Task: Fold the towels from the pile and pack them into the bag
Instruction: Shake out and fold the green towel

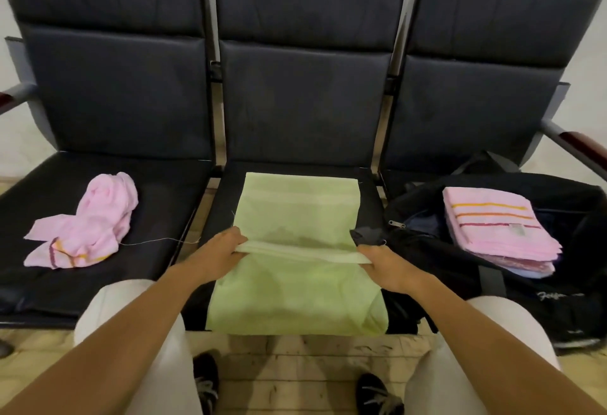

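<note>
A light green towel (297, 217) lies spread on the middle seat, its near part hanging over the seat's front edge. My left hand (219, 255) pinches the towel's hem at its left side, and my right hand (387, 268) pinches the same hem at its right side, lifted across the towel's middle. A crumpled pink towel (88, 224) lies on the left seat. An open black bag (538, 303) sits on the right seat, with a stack of folded pink striped towels (499, 230) inside it.
A row of three dark padded seats (105, 92) with armrests (578, 148) at both ends stands against a pale wall. My knees and dark shoes (377, 395) are over a tiled floor in front of the seats.
</note>
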{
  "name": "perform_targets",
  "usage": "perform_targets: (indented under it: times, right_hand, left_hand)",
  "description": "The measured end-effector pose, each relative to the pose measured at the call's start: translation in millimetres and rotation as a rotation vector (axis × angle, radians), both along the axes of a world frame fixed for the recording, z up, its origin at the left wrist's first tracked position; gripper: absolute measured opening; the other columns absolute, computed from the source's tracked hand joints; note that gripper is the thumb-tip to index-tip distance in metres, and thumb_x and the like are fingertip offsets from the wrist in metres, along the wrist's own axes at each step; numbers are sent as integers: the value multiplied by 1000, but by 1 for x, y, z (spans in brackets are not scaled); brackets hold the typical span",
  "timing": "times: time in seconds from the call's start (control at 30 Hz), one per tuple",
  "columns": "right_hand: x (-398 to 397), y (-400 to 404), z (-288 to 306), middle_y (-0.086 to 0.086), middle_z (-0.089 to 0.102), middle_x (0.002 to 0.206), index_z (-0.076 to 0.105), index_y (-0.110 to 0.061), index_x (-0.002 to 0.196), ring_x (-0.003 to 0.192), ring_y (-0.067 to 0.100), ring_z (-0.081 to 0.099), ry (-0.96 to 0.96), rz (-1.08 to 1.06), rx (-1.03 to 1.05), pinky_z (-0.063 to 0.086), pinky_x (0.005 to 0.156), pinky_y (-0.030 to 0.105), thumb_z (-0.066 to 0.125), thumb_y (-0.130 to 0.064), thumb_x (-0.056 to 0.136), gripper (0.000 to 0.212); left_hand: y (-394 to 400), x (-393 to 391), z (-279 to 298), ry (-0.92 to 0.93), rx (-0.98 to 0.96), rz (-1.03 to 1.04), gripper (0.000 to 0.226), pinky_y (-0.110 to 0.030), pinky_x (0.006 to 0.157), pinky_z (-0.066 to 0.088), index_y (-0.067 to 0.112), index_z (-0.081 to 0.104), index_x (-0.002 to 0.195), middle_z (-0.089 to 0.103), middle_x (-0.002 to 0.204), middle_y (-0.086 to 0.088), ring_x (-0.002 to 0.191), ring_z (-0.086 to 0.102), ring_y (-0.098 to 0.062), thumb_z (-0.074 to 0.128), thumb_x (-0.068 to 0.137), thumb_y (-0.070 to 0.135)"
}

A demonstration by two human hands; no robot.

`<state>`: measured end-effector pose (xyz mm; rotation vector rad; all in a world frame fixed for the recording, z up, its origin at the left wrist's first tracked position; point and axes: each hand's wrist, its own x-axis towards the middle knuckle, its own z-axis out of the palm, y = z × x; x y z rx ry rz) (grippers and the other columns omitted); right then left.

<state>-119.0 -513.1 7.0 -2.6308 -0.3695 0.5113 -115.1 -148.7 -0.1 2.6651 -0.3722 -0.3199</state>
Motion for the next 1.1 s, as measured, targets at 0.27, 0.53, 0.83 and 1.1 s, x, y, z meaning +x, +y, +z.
perform_targets:
  times: [0.27, 0.53, 0.83, 1.1]
  right_hand:
    - [44, 18, -33, -3, 55, 77, 50, -29, 81, 74, 23, 55, -27, -58, -55, 35, 55, 30, 49, -1, 92, 29]
    - [50, 32, -56, 8, 62, 104, 52, -25, 95, 95, 31, 62, 52, 75, -213, 43, 69, 35, 47, -8, 92, 18]
    - [45, 49, -52, -2, 56, 88, 53, -26, 86, 83, 21, 56, 125, 140, -145, 39, 62, 27, 49, -13, 99, 19]
    - [26, 47, -35, -10, 50, 70, 49, -31, 69, 61, 4, 44, 138, 187, -35, 31, 52, 18, 55, -27, 101, 33]
  left_hand:
    - [0, 40, -28, 83, 47, 18, 17, -38, 78, 49, 18, 52, 83, 57, 91, -1, 87, 58, -23, 49, 96, 7]
    - [-1, 44, -53, 272, 129, -91, 13, -36, 88, 47, 16, 58, 103, 59, 103, -2, 97, 57, -20, 45, 101, 16]
    - [29, 20, -49, 273, 99, 51, 27, -28, 69, 41, 26, 49, 75, 54, 86, -1, 79, 54, -17, 49, 100, 14]
    - [48, -11, -32, 225, -53, -11, 28, -30, 73, 46, 38, 55, 78, 62, 82, 4, 79, 59, -16, 62, 94, 16]
